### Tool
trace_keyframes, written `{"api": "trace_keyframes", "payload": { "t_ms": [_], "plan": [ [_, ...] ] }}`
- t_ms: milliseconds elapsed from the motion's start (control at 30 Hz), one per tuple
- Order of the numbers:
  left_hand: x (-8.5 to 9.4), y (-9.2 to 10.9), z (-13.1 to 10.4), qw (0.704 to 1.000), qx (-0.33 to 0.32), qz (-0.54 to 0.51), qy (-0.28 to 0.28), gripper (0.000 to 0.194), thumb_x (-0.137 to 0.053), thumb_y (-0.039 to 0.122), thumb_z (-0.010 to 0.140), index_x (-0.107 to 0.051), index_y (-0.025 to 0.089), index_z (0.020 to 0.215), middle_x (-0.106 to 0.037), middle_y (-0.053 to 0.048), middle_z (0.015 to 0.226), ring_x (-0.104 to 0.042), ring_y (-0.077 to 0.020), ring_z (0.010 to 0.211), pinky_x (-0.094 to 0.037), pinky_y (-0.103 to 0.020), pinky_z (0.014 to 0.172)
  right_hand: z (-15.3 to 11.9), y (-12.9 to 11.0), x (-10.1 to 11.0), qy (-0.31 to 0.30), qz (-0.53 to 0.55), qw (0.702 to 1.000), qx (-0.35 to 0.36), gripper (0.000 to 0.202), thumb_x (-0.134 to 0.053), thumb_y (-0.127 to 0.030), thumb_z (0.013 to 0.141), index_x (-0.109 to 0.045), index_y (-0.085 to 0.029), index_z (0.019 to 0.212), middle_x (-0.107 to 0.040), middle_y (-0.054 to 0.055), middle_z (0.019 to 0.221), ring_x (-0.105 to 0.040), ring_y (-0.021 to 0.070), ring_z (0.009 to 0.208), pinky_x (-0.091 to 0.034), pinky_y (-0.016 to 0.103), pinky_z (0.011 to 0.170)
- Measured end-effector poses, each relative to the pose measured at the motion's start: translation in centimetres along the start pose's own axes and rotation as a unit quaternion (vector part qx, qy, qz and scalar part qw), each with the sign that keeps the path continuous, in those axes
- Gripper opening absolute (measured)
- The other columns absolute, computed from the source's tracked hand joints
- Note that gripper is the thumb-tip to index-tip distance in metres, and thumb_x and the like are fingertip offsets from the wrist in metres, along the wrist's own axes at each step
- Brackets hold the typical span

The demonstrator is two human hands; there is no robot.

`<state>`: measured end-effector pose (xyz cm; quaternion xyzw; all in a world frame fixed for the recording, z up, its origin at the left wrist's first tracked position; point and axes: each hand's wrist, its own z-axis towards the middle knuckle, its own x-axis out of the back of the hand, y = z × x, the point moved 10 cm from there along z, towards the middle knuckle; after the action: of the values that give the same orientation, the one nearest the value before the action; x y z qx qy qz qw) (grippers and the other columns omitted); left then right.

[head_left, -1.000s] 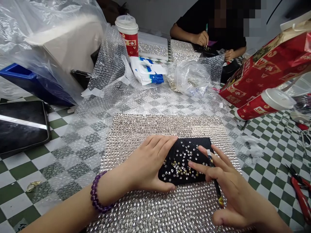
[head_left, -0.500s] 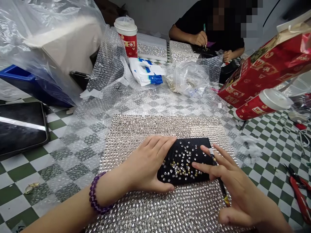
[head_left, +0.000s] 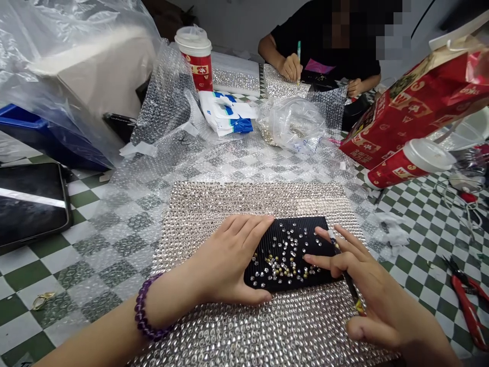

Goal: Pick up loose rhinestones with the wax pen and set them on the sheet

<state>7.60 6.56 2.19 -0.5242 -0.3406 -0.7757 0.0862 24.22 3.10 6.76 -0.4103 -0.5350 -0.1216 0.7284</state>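
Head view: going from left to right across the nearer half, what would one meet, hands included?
Phone, purple bracelet, left hand, black tray, right hand, red-handled pliers.

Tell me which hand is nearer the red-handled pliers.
Right. The right hand, holding a pen, is at the right edge of the black ridged tray, with the pliers off to its right. The left hand lies on the tray's left side, farther away.

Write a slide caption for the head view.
Left hand against a black ridged tray of loose rhinestones, right hand with a slim stick.
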Motion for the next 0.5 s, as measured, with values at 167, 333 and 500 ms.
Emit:
{"api": "trace_keyframes", "payload": {
  "t_ms": [167,333,500],
  "plan": [
    [0.06,0.04,0.1,1.0,-0.003,0.006,0.002,0.124,-0.076,0.075,0.075,-0.008,0.016,0.16,-0.049,-0.021,0.148,-0.049,-0.0409,0.133,-0.036,-0.056,0.118,-0.15,0.11,0.43,0.017,-0.003,1.0,0.0,0.081,-0.045,-0.086,0.092,-0.062,-0.021,0.137,-0.076,0.008,0.103,-0.046,0.0379,0.151,-0.023,0.063,0.131],
    [0.04,0.07,0.19,1.0,-0.003,0.015,0.002,0.123,-0.077,0.076,0.074,-0.01,0.014,0.158,-0.049,-0.021,0.147,-0.049,-0.0399,0.133,-0.036,-0.055,0.118,-0.21,0.02,0.24,0.008,-0.003,1.0,0.008,0.081,-0.048,-0.086,0.091,-0.06,-0.022,0.14,-0.076,0.007,0.103,-0.045,0.0368,0.152,-0.021,0.061,0.132],
    [0.09,0.14,0.19,1.0,-0.005,0.022,0.002,0.124,-0.078,0.076,0.073,-0.011,0.014,0.157,-0.051,-0.021,0.145,-0.05,-0.0397,0.131,-0.037,-0.055,0.117,-0.34,-0.13,0.21,0.021,0.011,0.999,0.023,0.083,-0.049,-0.084,0.091,-0.053,-0.023,0.147,-0.075,0.006,0.105,-0.044,0.0358,0.153,-0.018,0.058,0.133]
  ]
}}
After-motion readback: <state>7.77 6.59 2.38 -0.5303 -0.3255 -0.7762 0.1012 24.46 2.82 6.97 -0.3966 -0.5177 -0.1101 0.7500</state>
